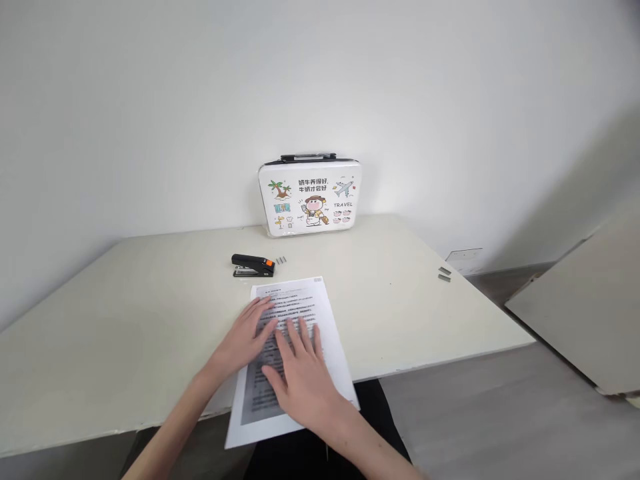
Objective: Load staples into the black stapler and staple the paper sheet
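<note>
Printed paper (330,340) lies on the table, its lower end jutting past the front edge; whether it is one sheet or a stack I cannot tell. My left hand (246,337) rests on the paper's left side with its fingers apart. Spread out over the middle of the page is my right hand (303,373), palm down. Both hands hide part of the dark-grey printed text. A black stapler (253,265) with an orange patch lies just beyond the paper's top left corner. Beside it are several small strips of staples (281,260).
A white carrying case (310,200) with cartoon prints and a black handle stands against the wall at the table's back. Two more staple strips (445,274) lie near the right edge of the white table (135,320). A pale panel (590,300) stands farther right.
</note>
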A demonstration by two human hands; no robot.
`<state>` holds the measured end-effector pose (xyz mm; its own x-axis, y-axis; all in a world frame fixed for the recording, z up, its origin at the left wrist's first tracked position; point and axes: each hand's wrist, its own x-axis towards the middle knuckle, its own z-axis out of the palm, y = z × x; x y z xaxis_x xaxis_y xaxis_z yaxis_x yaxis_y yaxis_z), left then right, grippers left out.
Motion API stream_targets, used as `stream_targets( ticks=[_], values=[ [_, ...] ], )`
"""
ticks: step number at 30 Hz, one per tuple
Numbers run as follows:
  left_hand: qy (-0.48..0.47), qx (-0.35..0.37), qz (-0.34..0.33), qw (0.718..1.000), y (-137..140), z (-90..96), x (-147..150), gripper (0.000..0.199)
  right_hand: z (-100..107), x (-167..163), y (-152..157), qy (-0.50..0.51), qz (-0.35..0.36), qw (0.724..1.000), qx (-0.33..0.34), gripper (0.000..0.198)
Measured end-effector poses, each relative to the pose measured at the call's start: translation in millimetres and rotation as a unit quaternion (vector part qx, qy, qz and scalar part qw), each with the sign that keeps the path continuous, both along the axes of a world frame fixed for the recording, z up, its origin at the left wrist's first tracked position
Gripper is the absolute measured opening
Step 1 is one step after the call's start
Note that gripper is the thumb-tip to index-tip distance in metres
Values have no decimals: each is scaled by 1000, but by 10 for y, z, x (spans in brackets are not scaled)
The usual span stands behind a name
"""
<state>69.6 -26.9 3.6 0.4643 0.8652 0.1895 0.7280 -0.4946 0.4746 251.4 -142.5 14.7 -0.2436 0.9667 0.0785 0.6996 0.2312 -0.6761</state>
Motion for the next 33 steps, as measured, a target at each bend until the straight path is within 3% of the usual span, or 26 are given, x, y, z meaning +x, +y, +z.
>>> stream_targets(
  ticks=[5,11,16,22,33],
  values=[
    [62,-1,2,998,60,37,-448,67,69,432,-4,92,39,995,16,58],
    [82,-21,32,996,128,160,-967,72,-151,1383,140,99,-75,990,68,37],
    [5,-28,90,996,138,247,-1146,71,-314,1932,204,127,-112,982,78,30],
    [-174,-52,200,963,79,338,-1171,67,-295,1999,167,142,-146,977,70,32],
    [-206,-64,257,942,10,337,-1107,53,-280,1945,131,132,-167,975,58,33]
  ],
)
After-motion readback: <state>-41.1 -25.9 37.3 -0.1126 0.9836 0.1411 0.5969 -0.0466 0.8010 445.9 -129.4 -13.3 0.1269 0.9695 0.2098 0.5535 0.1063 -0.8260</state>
